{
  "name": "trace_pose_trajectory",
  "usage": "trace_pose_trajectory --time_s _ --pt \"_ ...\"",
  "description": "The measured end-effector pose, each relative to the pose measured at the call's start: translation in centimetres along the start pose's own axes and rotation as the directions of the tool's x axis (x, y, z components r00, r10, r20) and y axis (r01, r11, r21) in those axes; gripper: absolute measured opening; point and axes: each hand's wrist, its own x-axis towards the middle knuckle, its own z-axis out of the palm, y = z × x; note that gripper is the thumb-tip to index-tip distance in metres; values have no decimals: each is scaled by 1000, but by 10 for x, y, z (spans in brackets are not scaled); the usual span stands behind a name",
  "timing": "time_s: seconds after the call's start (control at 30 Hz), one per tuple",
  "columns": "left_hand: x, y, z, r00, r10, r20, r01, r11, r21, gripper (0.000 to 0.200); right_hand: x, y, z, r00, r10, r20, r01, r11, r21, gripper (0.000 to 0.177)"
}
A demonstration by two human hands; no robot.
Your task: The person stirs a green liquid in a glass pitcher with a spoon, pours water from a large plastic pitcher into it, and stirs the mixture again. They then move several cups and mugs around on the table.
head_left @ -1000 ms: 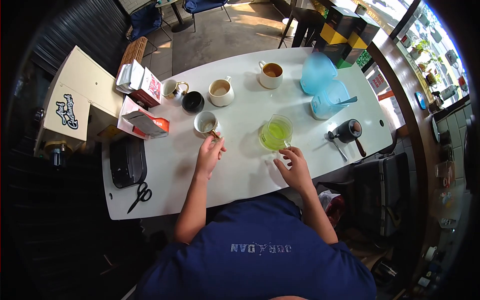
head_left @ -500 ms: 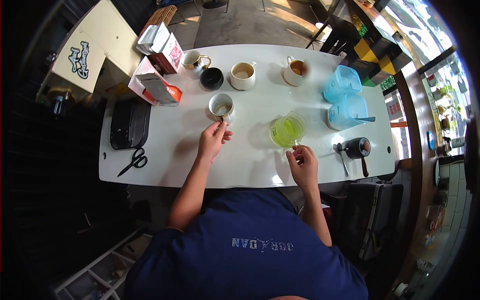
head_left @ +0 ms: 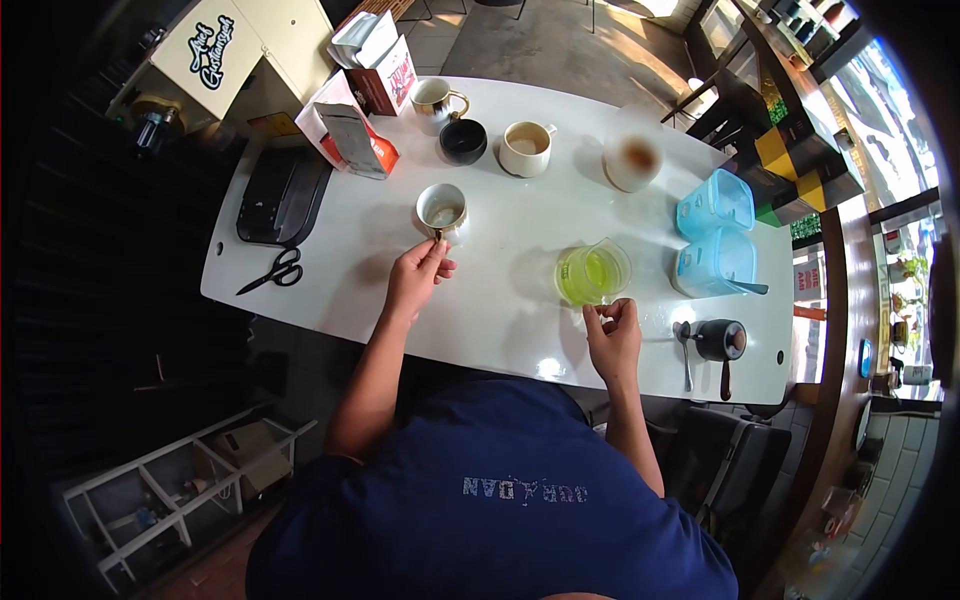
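My left hand [head_left: 418, 280] pinches the handle of a white mug [head_left: 455, 232] standing on the white table, its inside largely bare to view. To the right, my right hand [head_left: 613, 335] has thumb and fingers closed at the handle of a clear glass jug [head_left: 592, 273], mostly hidden by the fingers. Bright green liquid fills part of the jug, which appears to rest on the tabletop. Beyond the mug are a black cup [head_left: 463, 142], a cream mug [head_left: 526, 150] and a gold-handled mug [head_left: 433, 100]. Another cup [head_left: 632, 168] with brown contents looks blurred.
Two blue plastic containers [head_left: 715, 262] stand at the right, one with a spoon handle sticking out. Nearer are a spoon [head_left: 687, 360] and a dark wooden-handled pot [head_left: 720, 340]. Scissors [head_left: 272, 271], a black tray [head_left: 283, 200] and coffee bags [head_left: 352, 140] lie left.
The head view has turned, so the table appears tilted, its right side lower. My right-hand fingers have closed more at the jug's handle. My left hand stays on the mug.
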Motion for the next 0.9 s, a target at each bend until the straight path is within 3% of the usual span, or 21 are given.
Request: trace_pose_trajectory --time_s 0.33,0.4,0.5,0.63,0.77,0.83,0.9 --pt "-7 0 -10 992 64 -104 -54 994 100 26 8 17 -1 1000 9 8 -10 990 140 32" --pt "-5 0 -16 993 65 -101 -53 992 116 28 8 6 -8 986 140 88 -153 975 160 27" --pt "-2 0 -26 988 85 -132 -65 987 149 29 12 16 -8 979 120 162 -146 975 165 27" --pt "3 1 -38 984 102 -145 -78 983 165 29 10 16 -7 982 118 144 -144 972 184 27" --pt "4 11 -52 994 95 -58 -81 974 211 31 8 20 -3 983 106 148 -132 975 181 26" --pt "6 18 -61 999 18 43 -28 966 257 31 7 18 -2 985 104 137 -128 975 180 26" --pt "16 25 -81 995 57 85 -77 961 266 30 6 14 -3 986 118 116 -138 973 185 26"
